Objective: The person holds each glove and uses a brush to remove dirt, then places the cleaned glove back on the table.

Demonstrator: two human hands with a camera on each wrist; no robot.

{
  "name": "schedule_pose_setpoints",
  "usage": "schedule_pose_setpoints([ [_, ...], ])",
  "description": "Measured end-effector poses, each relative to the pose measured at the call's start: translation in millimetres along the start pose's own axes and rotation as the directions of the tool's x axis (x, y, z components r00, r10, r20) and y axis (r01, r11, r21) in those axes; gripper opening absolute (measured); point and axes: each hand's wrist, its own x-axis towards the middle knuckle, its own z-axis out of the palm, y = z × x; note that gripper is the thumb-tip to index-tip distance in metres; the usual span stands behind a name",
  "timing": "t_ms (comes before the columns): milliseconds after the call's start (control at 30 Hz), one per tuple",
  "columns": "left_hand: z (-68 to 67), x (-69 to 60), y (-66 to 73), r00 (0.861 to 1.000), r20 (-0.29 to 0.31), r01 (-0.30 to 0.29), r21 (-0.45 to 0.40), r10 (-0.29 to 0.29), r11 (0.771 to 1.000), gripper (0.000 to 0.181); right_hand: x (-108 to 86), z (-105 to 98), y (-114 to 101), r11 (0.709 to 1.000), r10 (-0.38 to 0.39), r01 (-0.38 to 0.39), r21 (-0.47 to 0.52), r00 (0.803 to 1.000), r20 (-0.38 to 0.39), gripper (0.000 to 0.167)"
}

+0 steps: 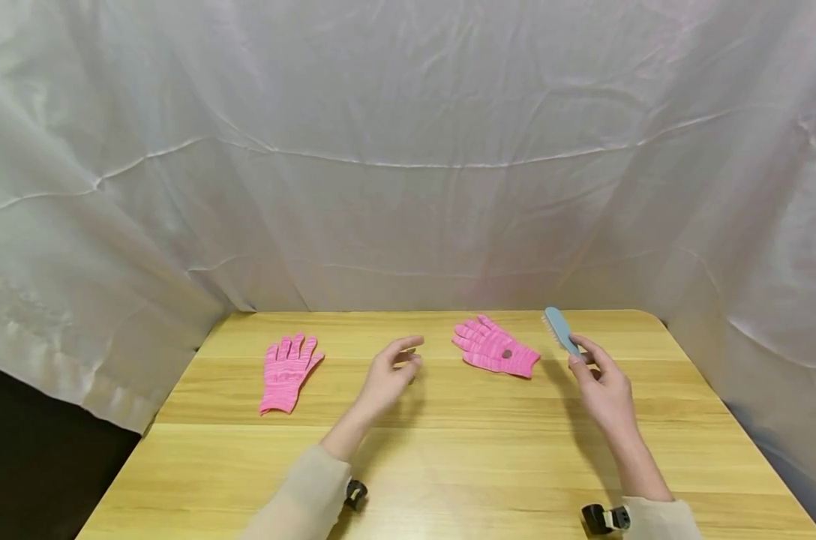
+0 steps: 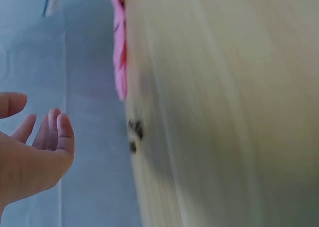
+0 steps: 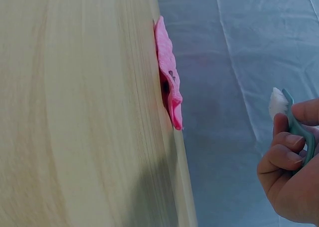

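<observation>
My right hand grips a light blue brush by its handle, raised above the table. In the right wrist view the brush's white bristles face away from the palm. Left of the brush lies a pink knitted glove, flat, with a dark round spot near its cuff. My left hand hovers left of that glove with loosely bent fingers, holding nothing that I can see. Small dark bits lie on the table near it in the left wrist view; the fingers mostly hide them in the head view.
A second pink glove lies flat at the left of the wooden table. Behind the table's far edge hangs a grey-white curtain, which also runs along both sides. Black wrist devices sit at both cuffs.
</observation>
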Motion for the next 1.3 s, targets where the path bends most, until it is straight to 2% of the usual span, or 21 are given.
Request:
schedule_pose_setpoints([
  [100,18.5,12.9,-4.1,0.998,0.065,0.022,0.045,-0.025,0.999,0.041,-0.5,-0.3,-0.1,1.0,0.0,0.0,0.0,1.0,0.009,0.046],
  [233,37.1,30.8,-9.9,0.987,0.137,0.064,0.126,-0.082,0.99,0.04,-0.9,-1.2,-1.6,1.0,0.009,-0.009,0.001,1.0,0.02,0.047],
  [367,51.1,46.3,-16.4,0.975,0.174,0.104,0.203,-0.14,0.974,0.038,-0.2,-1.9,-1.9,1.0,0.009,-0.009,0.003,1.0,0.019,0.047],
  [433,57.5,52.5,-18.6,0.969,0.179,0.132,0.218,-0.173,0.967,0.04,0.1,-2.2,-1.9,1.0,0.007,-0.007,0.004,1.0,0.018,0.047],
  [533,66.7,60.1,-20.7,0.967,0.163,0.158,0.229,-0.198,0.96,0.043,0.5,-2.5,-1.6,1.0,0.006,-0.006,0.005,1.0,0.015,0.046],
  [767,80.6,66.8,-23.6,0.97,0.088,0.196,0.261,-0.226,0.945,0.043,0.2,-2.2,0.0,1.0,-0.001,0.001,0.017,1.0,0.029,0.046],
  [900,84.7,67.7,-26.9,0.97,0.063,0.214,0.248,-0.236,0.945,0.042,1.4,-1.5,2.5,1.0,-0.003,0.003,0.005,0.999,0.051,0.045],
  [1133,90.0,71.6,-28.6,0.965,0.034,0.249,0.2,-0.26,0.948,0.044,9.6,4.1,9.6,0.997,0.002,0.004,-0.078,0.997,0.08,0.041],
  [1233,91.4,72.0,-29.2,0.954,0.015,0.296,0.099,-0.299,0.95,0.04,10.7,7.4,12.8,0.997,0.004,0.003,-0.08,0.996,0.092,0.042],
  [1300,91.8,71.9,-30.5,0.943,0.006,0.333,0.016,-0.333,0.943,0.037,10.5,9.3,15.1,0.997,0.013,-0.005,-0.083,0.995,0.1,0.042],
])
